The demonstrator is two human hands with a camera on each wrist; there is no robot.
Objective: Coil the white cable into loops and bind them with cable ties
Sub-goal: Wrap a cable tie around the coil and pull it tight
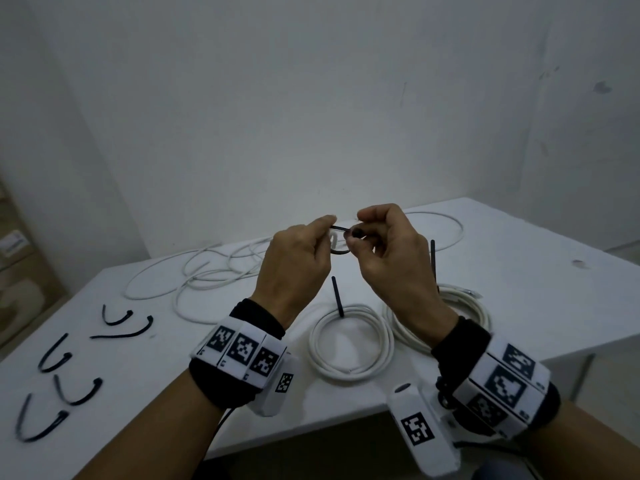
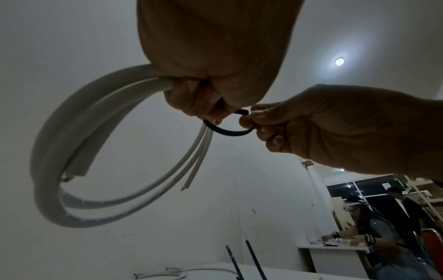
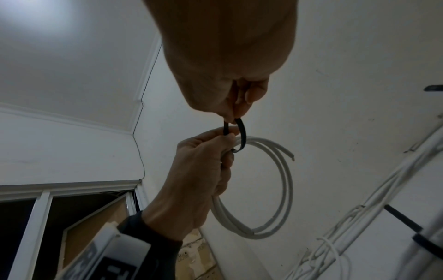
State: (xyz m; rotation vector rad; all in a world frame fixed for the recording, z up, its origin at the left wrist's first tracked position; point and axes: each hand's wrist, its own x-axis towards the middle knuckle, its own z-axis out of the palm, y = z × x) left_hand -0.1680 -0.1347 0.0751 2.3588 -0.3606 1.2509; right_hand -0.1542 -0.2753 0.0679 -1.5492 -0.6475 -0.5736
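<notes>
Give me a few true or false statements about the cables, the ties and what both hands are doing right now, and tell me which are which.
1. The left hand holds a white coil. True.
2. The right hand is flat on the table. False: it is raised, pinching a black tie.
3. Two bound coils lie on the table. True.
4. The spare ties are white. False: they are black.
5. Loose cable lies behind the hands. True.
</notes>
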